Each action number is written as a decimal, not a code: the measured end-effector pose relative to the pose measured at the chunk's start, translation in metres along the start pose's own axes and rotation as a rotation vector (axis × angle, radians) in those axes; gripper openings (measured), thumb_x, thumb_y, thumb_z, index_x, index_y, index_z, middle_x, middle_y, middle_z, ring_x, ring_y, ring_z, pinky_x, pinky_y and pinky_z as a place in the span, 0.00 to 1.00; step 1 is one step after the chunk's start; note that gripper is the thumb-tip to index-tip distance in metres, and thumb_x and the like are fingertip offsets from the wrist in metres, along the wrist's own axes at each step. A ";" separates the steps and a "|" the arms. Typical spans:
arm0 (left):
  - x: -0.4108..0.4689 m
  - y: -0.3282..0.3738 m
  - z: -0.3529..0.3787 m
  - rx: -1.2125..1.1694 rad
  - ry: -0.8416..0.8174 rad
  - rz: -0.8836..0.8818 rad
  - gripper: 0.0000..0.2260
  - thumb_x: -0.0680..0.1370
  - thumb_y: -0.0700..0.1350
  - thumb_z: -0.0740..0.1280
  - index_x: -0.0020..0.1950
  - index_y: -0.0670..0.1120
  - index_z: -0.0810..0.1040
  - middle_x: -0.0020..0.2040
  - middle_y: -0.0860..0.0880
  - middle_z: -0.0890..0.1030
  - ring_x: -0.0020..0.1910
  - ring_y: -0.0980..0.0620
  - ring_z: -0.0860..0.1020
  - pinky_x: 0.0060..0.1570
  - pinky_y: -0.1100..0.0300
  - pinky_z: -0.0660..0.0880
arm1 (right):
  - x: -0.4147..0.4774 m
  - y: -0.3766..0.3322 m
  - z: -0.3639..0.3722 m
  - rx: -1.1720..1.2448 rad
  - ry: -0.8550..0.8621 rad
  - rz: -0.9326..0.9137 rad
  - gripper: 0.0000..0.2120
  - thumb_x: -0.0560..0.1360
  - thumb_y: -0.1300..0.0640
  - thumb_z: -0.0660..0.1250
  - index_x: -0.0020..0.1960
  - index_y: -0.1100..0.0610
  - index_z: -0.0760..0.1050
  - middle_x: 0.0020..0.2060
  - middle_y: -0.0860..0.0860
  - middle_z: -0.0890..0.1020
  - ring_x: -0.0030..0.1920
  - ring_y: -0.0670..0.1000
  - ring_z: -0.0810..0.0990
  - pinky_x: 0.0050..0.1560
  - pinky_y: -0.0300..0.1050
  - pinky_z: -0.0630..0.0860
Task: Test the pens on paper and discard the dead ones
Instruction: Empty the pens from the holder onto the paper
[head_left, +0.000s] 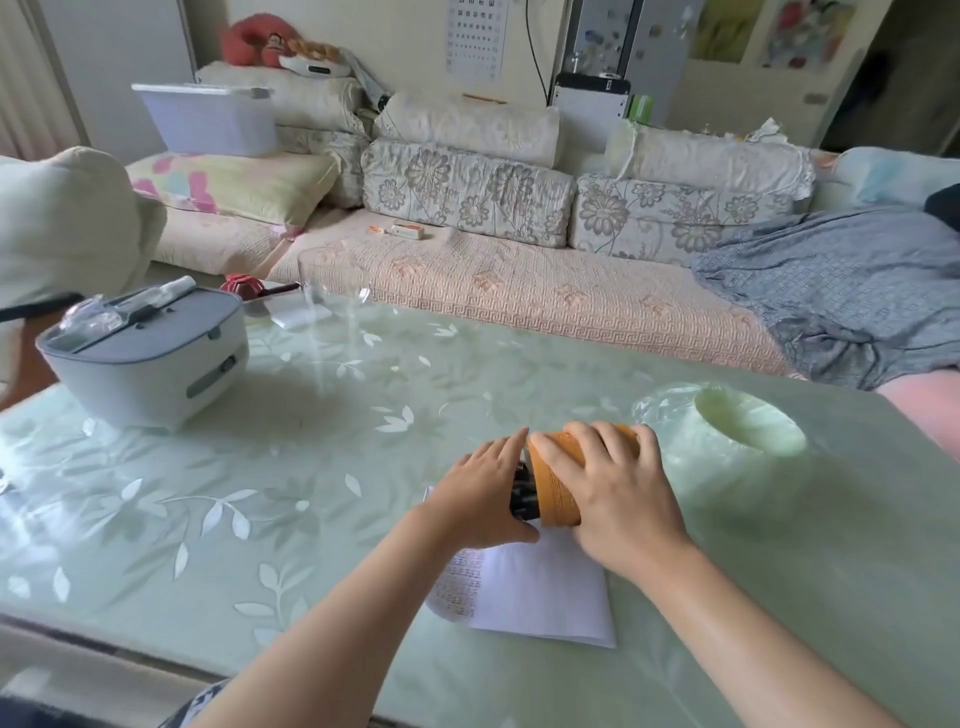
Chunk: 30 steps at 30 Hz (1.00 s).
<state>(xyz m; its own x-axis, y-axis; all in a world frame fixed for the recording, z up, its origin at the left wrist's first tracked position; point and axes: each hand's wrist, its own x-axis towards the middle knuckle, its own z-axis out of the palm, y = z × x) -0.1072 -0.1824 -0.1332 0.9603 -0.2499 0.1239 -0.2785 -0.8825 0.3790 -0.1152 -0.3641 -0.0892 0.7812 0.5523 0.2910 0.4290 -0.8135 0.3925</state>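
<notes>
An orange pen holder (558, 486) lies tipped on its side above a white sheet of paper (535, 592) on the table. My right hand (613, 493) grips the holder from above, fingers curled over its body. Dark pens (521, 491) stick out of its open mouth toward the left. My left hand (485, 493) is at that mouth, fingers around the pens' ends; how firmly it holds them is hidden. The paper has printed text along its left part and is partly covered by both hands.
A grey lidded box (150, 358) stands at the table's left. A clear-bagged pale green round container (748, 421) sits right of the holder. A clear glass (332, 291) stands at the far edge. A sofa (519, 280) lies beyond the green leaf-patterned table (311, 467).
</notes>
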 end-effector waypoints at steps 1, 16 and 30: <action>0.002 0.000 0.002 0.016 0.001 0.000 0.50 0.66 0.59 0.74 0.79 0.49 0.48 0.74 0.52 0.63 0.73 0.50 0.61 0.72 0.54 0.60 | -0.002 0.000 0.001 -0.003 -0.006 -0.001 0.44 0.58 0.53 0.74 0.72 0.46 0.65 0.61 0.55 0.73 0.59 0.60 0.73 0.62 0.63 0.64; -0.005 0.010 0.018 0.112 -0.089 0.092 0.41 0.72 0.65 0.66 0.79 0.56 0.51 0.75 0.54 0.60 0.73 0.50 0.59 0.72 0.52 0.59 | -0.034 0.029 0.001 -0.184 -0.084 0.067 0.49 0.53 0.62 0.74 0.72 0.47 0.62 0.64 0.57 0.70 0.64 0.61 0.70 0.66 0.60 0.60; -0.006 0.014 0.039 0.261 -0.030 0.071 0.29 0.78 0.60 0.58 0.77 0.56 0.55 0.75 0.53 0.61 0.73 0.48 0.61 0.72 0.53 0.56 | -0.066 0.060 -0.008 -0.252 -0.161 0.198 0.48 0.56 0.62 0.74 0.72 0.46 0.60 0.66 0.57 0.68 0.66 0.61 0.67 0.67 0.61 0.60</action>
<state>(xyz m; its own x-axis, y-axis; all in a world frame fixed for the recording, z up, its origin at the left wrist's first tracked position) -0.1162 -0.2094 -0.1646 0.9397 -0.3228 0.1134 -0.3355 -0.9343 0.1206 -0.1444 -0.4481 -0.0776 0.9078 0.3369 0.2496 0.1529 -0.8203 0.5511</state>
